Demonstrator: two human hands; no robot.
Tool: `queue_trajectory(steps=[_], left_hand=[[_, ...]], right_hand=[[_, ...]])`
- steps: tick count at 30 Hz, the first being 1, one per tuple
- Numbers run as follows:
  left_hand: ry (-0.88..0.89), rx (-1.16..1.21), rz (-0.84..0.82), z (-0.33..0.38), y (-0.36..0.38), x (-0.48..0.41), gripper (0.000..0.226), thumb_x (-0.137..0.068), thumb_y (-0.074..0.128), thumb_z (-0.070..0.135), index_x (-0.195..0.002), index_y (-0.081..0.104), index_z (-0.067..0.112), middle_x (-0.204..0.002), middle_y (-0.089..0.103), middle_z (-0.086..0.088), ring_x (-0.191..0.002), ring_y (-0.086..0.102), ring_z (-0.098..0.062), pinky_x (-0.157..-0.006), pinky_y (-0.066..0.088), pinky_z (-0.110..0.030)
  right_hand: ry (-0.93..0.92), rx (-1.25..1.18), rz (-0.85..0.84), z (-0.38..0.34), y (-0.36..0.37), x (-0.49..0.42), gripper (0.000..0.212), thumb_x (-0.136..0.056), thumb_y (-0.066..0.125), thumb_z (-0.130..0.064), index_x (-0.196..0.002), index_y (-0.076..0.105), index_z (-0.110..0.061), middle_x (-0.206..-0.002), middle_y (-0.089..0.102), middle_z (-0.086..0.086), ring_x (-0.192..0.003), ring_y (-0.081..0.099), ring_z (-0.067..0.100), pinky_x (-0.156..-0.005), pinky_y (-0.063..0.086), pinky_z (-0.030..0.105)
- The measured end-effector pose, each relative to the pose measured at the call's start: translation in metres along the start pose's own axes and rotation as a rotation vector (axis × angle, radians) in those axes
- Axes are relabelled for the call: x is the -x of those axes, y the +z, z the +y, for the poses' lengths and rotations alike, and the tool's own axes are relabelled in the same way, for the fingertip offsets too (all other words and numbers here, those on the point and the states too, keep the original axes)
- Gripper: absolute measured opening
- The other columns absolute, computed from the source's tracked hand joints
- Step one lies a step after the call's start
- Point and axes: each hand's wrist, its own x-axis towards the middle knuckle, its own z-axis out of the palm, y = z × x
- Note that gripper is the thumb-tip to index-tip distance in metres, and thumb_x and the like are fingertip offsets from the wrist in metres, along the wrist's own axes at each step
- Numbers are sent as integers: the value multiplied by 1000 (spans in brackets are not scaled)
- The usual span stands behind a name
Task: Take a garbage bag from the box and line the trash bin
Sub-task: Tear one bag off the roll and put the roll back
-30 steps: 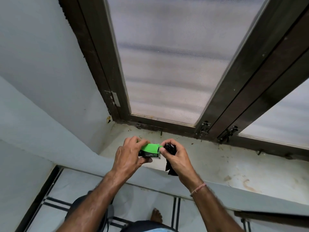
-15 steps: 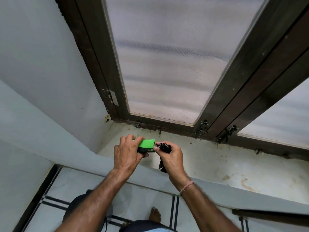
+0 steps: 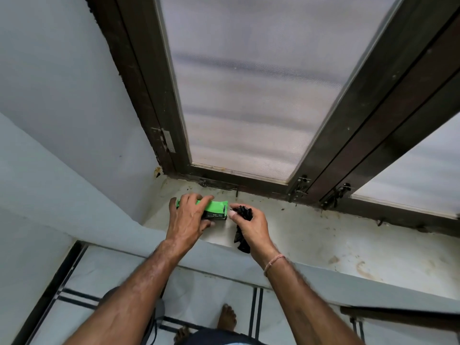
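The garbage bag (image 3: 242,220), black and crumpled, sits at frame centre in the right hand (image 3: 251,226), fingers closed around it. The left hand (image 3: 189,217) grips the green box (image 3: 215,210) on the stained sill surface (image 3: 323,235) below a dark-framed window (image 3: 249,95); tiled floor (image 3: 204,290) fills the bottom.

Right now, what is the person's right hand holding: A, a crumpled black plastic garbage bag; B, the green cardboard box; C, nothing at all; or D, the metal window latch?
A: the right hand is closed around the crumpled black plastic garbage bag, whose tail hangs below the palm, while the left hand holds the green cardboard box on the stained white window sill.
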Motion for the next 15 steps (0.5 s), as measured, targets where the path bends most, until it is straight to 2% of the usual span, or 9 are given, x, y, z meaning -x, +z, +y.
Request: queue_trajectory(steps=[2, 4, 5, 7, 10, 13, 15], left_hand=[[10, 0, 10, 0, 2, 1, 76, -77, 84, 49, -144, 55, 31, -132, 60, -6, -124, 55, -28, -110, 35, -59], [19, 5, 17, -1, 2, 1, 72, -79, 84, 47, -144, 56, 31, -132, 60, -7, -124, 55, -29, -110, 35, -60], [15, 10, 13, -1, 2, 0, 71, -81, 83, 45, -145, 55, 31, -134, 59, -7, -126, 54, -29, -111, 34, -60], [-3, 19, -7, -2, 2, 0, 71, -84, 80, 44, -148, 51, 32, -139, 56, -6, -131, 50, -27, -113, 31, -60], [-8, 38, -8, -4, 2, 0, 77, -82, 79, 52, -150, 49, 33, -140, 55, -6, -132, 49, -27, -114, 31, -62], [8, 58, 3, -4, 3, 0, 78, -80, 79, 55, -148, 51, 30, -138, 57, -8, -130, 51, -28, -113, 32, -62], [6, 42, 14, -3, 3, 1, 79, -79, 79, 57, -148, 52, 28, -139, 57, -9, -131, 51, -30, -113, 32, -61]], right_hand=[[1, 14, 7, 1, 0, 2, 20, -92, 76, -28, -111, 79, -27, -102, 80, -1, -84, 69, 13, -66, 57, 26], [-8, 41, 3, 0, -1, 3, 19, -93, 75, -27, -112, 79, -27, -103, 80, -4, -92, 72, 13, -74, 59, 26], [-11, 45, 3, -1, 0, 4, 18, -94, 74, -26, -112, 79, -27, -103, 80, -4, -92, 72, 12, -73, 58, 22], [-17, 31, 2, -6, 1, 6, 17, -96, 72, -21, -111, 80, -24, -101, 79, 2, -82, 69, 9, -63, 55, 17], [-26, 18, 1, -7, 5, 7, 17, -97, 71, -19, -112, 79, -23, -101, 78, 7, -68, 65, 9, -55, 54, 21], [-27, 39, 15, -6, 4, 10, 18, -96, 72, -23, -113, 78, -26, -103, 78, 2, -76, 69, 13, -58, 56, 23], [-23, 54, 30, -8, 1, 14, 19, -97, 72, -24, -116, 76, -25, -105, 77, -1, -75, 69, 7, -58, 55, 18]])
